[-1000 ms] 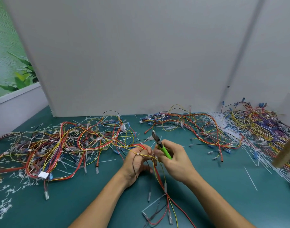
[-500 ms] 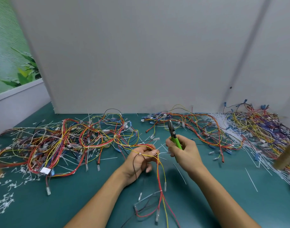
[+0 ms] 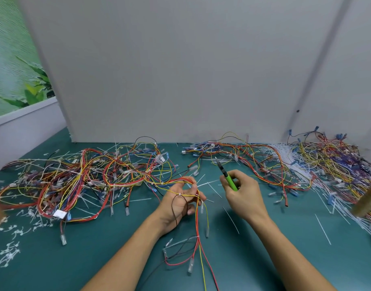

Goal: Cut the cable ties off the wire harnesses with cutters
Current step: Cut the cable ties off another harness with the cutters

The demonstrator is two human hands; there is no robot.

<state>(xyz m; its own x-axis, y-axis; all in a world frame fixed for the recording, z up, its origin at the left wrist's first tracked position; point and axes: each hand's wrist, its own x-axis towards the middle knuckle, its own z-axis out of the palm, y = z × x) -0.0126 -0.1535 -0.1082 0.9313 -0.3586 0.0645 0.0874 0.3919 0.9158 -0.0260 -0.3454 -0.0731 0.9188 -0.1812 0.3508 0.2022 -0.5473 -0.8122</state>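
Lower centre of the frame: the left hand [image 3: 178, 203] curls its fingers round a red-and-yellow wire harness [image 3: 198, 219], whose small white cable tie [image 3: 179, 194] sits just above the knuckles. To its right and apart from it, the right hand [image 3: 243, 194] grips green-handled cutters [image 3: 226, 175], tip pointing up-left.

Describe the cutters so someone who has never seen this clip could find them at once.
On the teal tabletop, in front of the heaps of coloured wire harnesses, look at the person's right hand. It grips slim cutters with a bright green handle, dark tip pointing up and away. Nothing else on the table is lime green.
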